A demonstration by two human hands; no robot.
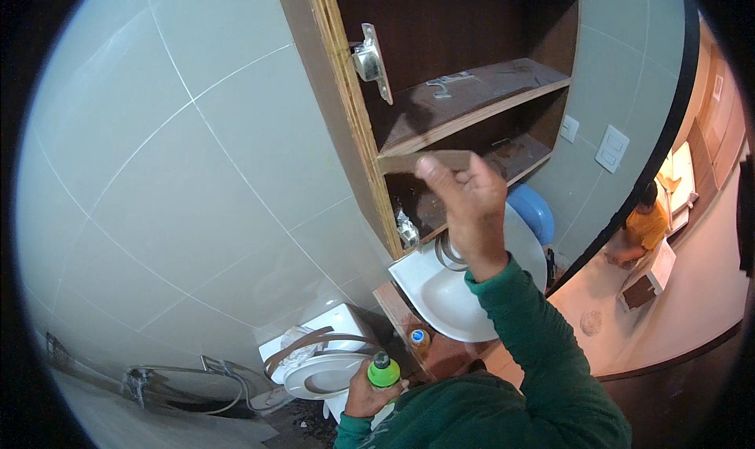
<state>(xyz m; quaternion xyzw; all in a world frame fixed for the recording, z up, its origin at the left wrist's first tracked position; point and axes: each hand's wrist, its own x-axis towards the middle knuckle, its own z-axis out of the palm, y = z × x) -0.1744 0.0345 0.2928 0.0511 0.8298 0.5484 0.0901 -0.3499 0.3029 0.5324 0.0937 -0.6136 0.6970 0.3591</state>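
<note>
1. Nearest, a green sleeve [543, 343] stretched below the raised right hand [473, 197].
2. Lower left, the left hand [364, 394] gripped a green bottle [383, 373], its base hidden.
3. The right hand held a brown strip [450, 159] near a shelf [487, 116] edge, apparently fitting it; careful alignment seemed called for next.
4. Loops [446, 255] below that hand were hard to make out.

We look down from head height through one wide fisheye, facing the shelved cabinet [472, 119] close by.
</note>
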